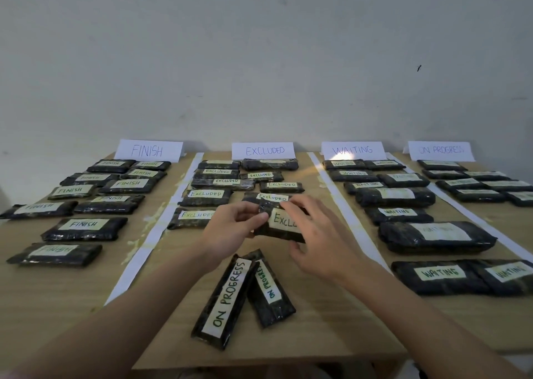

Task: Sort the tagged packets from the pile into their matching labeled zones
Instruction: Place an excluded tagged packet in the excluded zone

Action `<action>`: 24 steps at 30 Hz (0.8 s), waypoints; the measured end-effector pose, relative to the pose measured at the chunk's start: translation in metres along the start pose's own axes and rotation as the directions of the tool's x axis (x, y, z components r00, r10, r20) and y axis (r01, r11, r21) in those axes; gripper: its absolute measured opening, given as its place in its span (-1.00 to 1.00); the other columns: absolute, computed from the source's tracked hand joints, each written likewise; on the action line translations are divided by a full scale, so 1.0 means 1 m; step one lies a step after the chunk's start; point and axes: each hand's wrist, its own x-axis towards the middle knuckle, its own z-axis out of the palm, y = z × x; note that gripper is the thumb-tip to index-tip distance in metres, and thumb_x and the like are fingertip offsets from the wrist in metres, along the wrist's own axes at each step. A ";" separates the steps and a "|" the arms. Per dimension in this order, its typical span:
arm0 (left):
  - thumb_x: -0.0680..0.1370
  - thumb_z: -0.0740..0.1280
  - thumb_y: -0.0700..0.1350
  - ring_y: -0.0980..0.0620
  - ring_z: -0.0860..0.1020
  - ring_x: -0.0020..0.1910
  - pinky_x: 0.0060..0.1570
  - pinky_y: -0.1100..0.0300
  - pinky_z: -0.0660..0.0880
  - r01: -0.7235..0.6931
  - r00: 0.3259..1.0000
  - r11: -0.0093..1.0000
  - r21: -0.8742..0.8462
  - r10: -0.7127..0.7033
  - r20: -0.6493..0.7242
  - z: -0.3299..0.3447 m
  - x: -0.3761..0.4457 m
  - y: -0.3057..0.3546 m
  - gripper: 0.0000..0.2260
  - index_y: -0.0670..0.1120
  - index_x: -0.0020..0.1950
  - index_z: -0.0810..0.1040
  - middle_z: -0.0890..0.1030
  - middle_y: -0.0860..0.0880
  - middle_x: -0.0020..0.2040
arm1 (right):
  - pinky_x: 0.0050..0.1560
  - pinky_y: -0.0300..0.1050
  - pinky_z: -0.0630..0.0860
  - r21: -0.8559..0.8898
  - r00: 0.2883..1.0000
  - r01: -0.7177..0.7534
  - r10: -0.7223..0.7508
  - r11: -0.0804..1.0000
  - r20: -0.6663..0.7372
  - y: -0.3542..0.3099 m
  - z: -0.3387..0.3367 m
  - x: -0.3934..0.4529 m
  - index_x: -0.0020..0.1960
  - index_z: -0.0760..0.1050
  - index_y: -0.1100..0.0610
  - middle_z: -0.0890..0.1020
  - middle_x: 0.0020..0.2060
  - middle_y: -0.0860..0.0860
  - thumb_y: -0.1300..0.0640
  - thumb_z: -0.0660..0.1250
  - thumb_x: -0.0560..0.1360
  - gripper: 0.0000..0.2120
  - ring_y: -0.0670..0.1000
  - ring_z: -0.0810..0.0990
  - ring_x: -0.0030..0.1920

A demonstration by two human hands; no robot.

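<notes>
1. Wooden table (331, 329) against a pale wall (259, 47). Four white paper signs stand along the far edge: "FINISH" sign (148, 150), "EXCLUDED" sign (264, 150), "WAITING" sign (353, 150), "ON PROGRESS" sign (441, 150).
2. White paper strips divide the zones: one strip (155, 228) between FINISH and EXCLUDED, one (340, 197) between EXCLUDED and WAITING, one (473, 214) between WAITING and ON PROGRESS.
3. Both hands hold one dark packet tagged "EXCLU…" (284, 222), rest of the tag covered. It sits in the EXCLUDED zone, at the near end of the rows, tilted slightly. Cannot tell whether it touches the table or is lifted just off it.
4. Left hand (230, 230): thumb and curled fingertips pinch the packet's upper left corner.
5. Right hand (320, 240): fingers curled over the packet's right end, thumb underneath at the near edge; clamped on the packet.
6. Just behind the held packet lies another "EXCLUDED" packet (266, 197), partly hidden by the fingers. A further "EXCLUDED" packet (191, 217) lies to the left of the left hand.
7. Remaining pile, near the front edge between the forearms: two packets tagged "ON PROGRESS", lying lengthwise. The longer one (223, 300) overlaps the left edge of the shorter one (269, 289).
8. FINISH zone holds many tagged packets, e.g. (83, 228); WAITING zone likewise, e.g. (438, 276); ON PROGRESS zone holds several, tags too blurred to read, e.g. (461, 184).
</notes>
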 end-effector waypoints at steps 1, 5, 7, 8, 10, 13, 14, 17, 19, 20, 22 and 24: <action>0.52 0.33 -0.17 0.11 0.57 -0.18 -0.12 0.23 0.50 0.019 1.000 1.000 0.004 -0.019 -0.025 -0.003 0.003 -0.002 -0.92 -0.01 -0.14 0.57 0.63 0.06 -0.22 | 0.09 -0.06 0.49 0.023 1.000 0.000 0.000 1.000 0.015 0.000 0.004 0.006 0.32 0.35 0.15 0.44 0.23 0.08 0.17 0.40 0.32 -0.41 0.10 0.45 0.20; 0.51 0.35 -0.17 0.04 0.57 -0.10 -0.06 0.16 0.52 0.094 0.980 0.989 0.118 -0.071 -0.187 -0.016 0.016 -0.016 -0.95 -0.03 -0.11 0.57 0.62 0.00 -0.14 | 0.21 -0.15 0.36 0.117 0.992 -0.022 0.007 0.993 0.128 -0.001 0.021 0.033 0.38 0.28 0.10 0.36 0.31 -0.01 0.12 0.31 0.41 -0.45 -0.01 0.31 0.32; 0.49 0.38 -0.16 0.03 0.57 -0.03 0.02 0.13 0.53 0.124 0.955 0.974 0.190 -0.065 -0.291 -0.023 0.020 -0.022 -0.88 -0.08 0.02 0.56 0.61 0.00 -0.09 | 0.25 -0.13 0.35 0.140 0.974 -0.079 0.046 0.987 0.220 0.001 0.029 0.044 0.38 0.27 0.09 0.36 0.33 -0.04 0.09 0.30 0.42 -0.45 -0.04 0.28 0.34; 0.48 0.38 -0.15 0.05 0.57 -0.02 0.04 0.14 0.52 0.128 0.949 0.968 0.215 -0.056 -0.312 -0.026 0.020 -0.023 -0.83 -0.10 0.06 0.55 0.61 0.00 -0.07 | 0.27 -0.11 0.35 0.142 0.962 -0.105 0.064 0.984 0.264 0.003 0.033 0.048 0.37 0.28 0.08 0.36 0.33 -0.04 0.07 0.31 0.42 -0.45 -0.04 0.27 0.35; 0.48 0.38 -0.16 0.07 0.57 -0.02 0.05 0.17 0.52 0.117 0.953 0.964 0.239 -0.041 -0.300 -0.032 0.018 -0.026 -0.81 -0.11 0.08 0.54 0.61 0.00 -0.05 | 0.31 -0.07 0.34 0.130 0.938 -0.131 0.080 0.983 0.338 0.007 0.040 0.053 0.37 0.29 0.09 0.37 0.33 -0.02 0.05 0.31 0.41 -0.46 -0.03 0.25 0.36; 0.48 0.38 -0.17 0.07 0.57 -0.03 -0.01 0.24 0.53 0.099 0.966 0.966 0.238 -0.036 -0.256 -0.037 0.013 -0.028 -0.82 -0.12 0.08 0.55 0.60 -0.01 -0.06 | 0.32 -0.05 0.33 0.109 0.920 -0.123 0.072 0.986 0.385 0.009 0.043 0.058 0.37 0.30 0.11 0.36 0.32 0.00 0.06 0.28 0.42 -0.47 -0.01 0.24 0.37; 0.48 0.38 -0.17 0.08 0.57 -0.04 -0.06 0.29 0.51 0.095 0.969 0.967 0.238 -0.034 -0.246 -0.038 0.011 -0.029 -0.83 -0.12 0.07 0.56 0.60 -0.01 -0.06 | 0.30 -0.06 0.35 0.104 0.923 -0.110 0.063 0.988 0.379 0.008 0.042 0.058 0.37 0.32 0.11 0.35 0.31 0.00 0.07 0.28 0.43 -0.48 -0.01 0.25 0.35; 0.48 0.39 -0.17 0.11 0.57 -0.07 -0.15 0.37 0.47 0.083 0.976 0.968 0.237 -0.032 -0.214 -0.043 0.004 -0.033 -0.85 -0.11 0.03 0.57 0.60 0.01 -0.08 | 0.24 -0.09 0.39 0.138 0.949 -0.077 0.030 0.987 0.314 0.004 0.038 0.055 0.36 0.35 0.07 0.36 0.27 -0.04 0.11 0.28 0.42 -0.50 -0.06 0.29 0.30; 0.47 0.39 -0.17 0.12 0.58 -0.08 -0.14 0.35 0.49 0.075 0.982 0.963 0.258 -0.026 -0.188 -0.046 -0.001 -0.035 -0.88 -0.08 0.00 0.58 0.62 0.01 -0.10 | 0.23 -0.09 0.40 0.258 0.961 -0.077 0.003 0.963 0.277 -0.003 0.031 0.051 0.30 0.42 0.04 0.43 0.21 -0.07 0.19 0.28 0.41 -0.54 -0.11 0.35 0.22; 0.47 0.40 -0.17 0.12 0.59 -0.08 -0.12 0.34 0.50 0.069 0.984 0.959 0.276 -0.021 -0.175 -0.048 -0.004 -0.037 -0.89 -0.07 -0.02 0.58 0.62 0.02 -0.10 | 0.23 -0.07 0.41 0.337 0.960 -0.066 -0.032 0.939 0.277 -0.007 0.026 0.049 0.25 0.48 0.03 0.48 0.16 -0.08 0.23 0.29 0.39 -0.57 -0.13 0.39 0.17; 0.46 0.40 -0.16 0.12 0.60 -0.09 -0.06 0.30 0.52 0.058 0.989 0.949 0.311 -0.011 -0.151 -0.051 -0.008 -0.039 -0.90 -0.05 -0.04 0.59 0.63 0.02 -0.11 | 0.25 -0.08 0.38 0.456 0.939 -0.031 -0.130 0.890 0.318 -0.017 0.013 0.044 0.15 0.56 0.02 0.54 0.10 -0.09 0.29 0.31 0.35 -0.60 -0.14 0.44 0.14; 0.46 0.40 -0.18 0.11 0.60 -0.09 -0.04 0.28 0.52 0.044 0.990 0.944 0.326 0.002 -0.138 -0.053 -0.012 -0.040 -0.89 -0.06 -0.04 0.59 0.63 0.02 -0.11 | 0.27 -0.14 0.34 0.499 0.880 -0.007 -0.232 0.866 0.415 -0.030 0.000 0.038 0.13 0.56 -0.01 0.53 0.10 -0.12 0.30 0.32 0.34 -0.60 -0.14 0.44 0.17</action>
